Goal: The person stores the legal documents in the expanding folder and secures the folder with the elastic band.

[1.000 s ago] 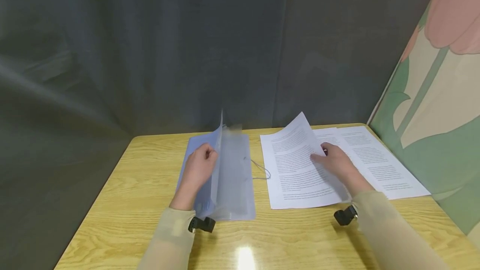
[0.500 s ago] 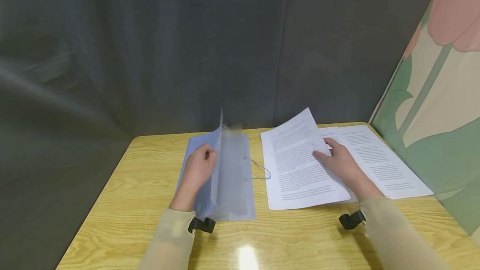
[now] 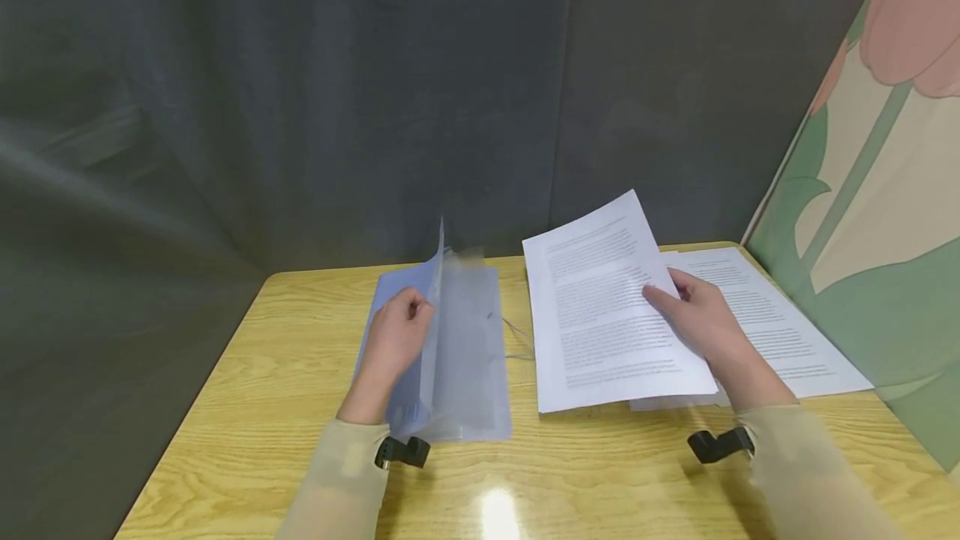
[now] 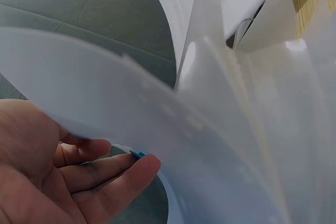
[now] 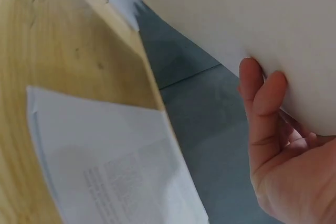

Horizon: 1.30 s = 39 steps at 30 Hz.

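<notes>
A translucent bluish plastic folder (image 3: 476, 365) lies open on the table, with clear inner sheets. My left hand (image 3: 400, 325) holds its raised cover (image 3: 431, 332) up near the edge; in the left wrist view the fingers (image 4: 128, 182) curl at the rim of the bowed plastic (image 4: 105, 87). To the right, my right hand (image 3: 699, 319) pinches a printed paper sheet (image 3: 600, 307) by its right edge, thumb on the printed face. Its blank back (image 5: 236, 9) shows in the right wrist view, fingers (image 5: 270, 95) against it. The sheet tilts up, lifted off the table.
More printed sheets (image 3: 772, 332) lie overlapping at the right of the wooden table (image 3: 247, 407). A thin grey cord loop (image 3: 517, 327) sticks out from the folder's right side. A dark curtain (image 3: 420, 107) hangs behind, and a flower-patterned panel (image 3: 892, 273) borders the right.
My right hand has moved right and raised the paper sheet higher, tilting it up off the sheets beneath; it now overlaps the end of the cord. The left hand and folder stay put.
</notes>
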Each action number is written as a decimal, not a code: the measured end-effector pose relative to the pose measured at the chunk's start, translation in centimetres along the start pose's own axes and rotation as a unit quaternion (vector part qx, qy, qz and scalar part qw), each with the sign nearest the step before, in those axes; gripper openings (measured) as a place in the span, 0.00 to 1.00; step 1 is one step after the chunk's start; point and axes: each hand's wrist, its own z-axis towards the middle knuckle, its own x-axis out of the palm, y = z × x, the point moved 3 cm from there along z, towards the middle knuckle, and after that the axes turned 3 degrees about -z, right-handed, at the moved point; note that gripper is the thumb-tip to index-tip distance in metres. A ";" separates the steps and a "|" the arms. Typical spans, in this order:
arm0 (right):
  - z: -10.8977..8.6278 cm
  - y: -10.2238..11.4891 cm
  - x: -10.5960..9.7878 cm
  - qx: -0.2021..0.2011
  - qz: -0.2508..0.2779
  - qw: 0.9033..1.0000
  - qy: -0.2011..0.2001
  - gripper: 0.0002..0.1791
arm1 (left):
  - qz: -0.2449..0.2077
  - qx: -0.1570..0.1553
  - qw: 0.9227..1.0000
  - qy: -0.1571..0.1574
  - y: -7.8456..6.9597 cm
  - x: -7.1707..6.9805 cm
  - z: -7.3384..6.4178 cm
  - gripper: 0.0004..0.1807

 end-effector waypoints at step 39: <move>0.9 8.0 7.8 0.015 0.172 0.982 0.079 0.32 | 0.008 0.002 1.000 -0.013 0.5 0.1 0.3 0.07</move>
